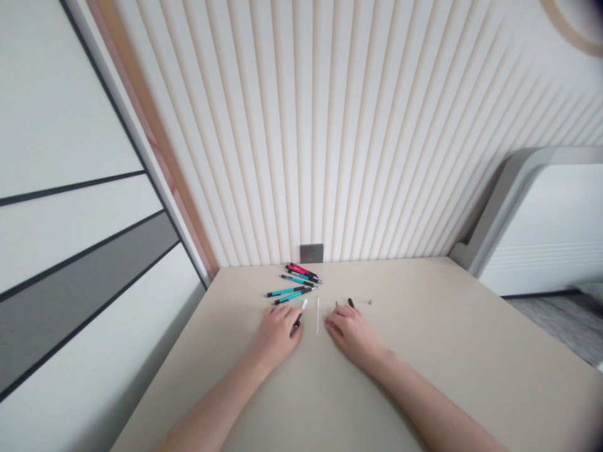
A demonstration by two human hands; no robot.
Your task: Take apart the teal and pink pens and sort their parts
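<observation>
My left hand (277, 331) rests on the beige table (424, 351) with its fingers curled round a pen barrel (300, 314) that has a white end and a black grip. My right hand (352, 329) lies on the table just to the right, its fingers bent toward small dark pen parts (350, 302) at its fingertips; whether it grips one I cannot tell. A thin white refill (318, 315) lies upright between the two hands. A slim clear piece (362, 302) lies beyond the right hand.
Several pens, teal and red with black grips, lie in a loose bunch (296, 282) near the wall. A grey wall socket (311, 253) sits just behind them. A white cabinet (70, 251) stands at the left, a grey-and-white headboard-like unit (541, 226) at the right.
</observation>
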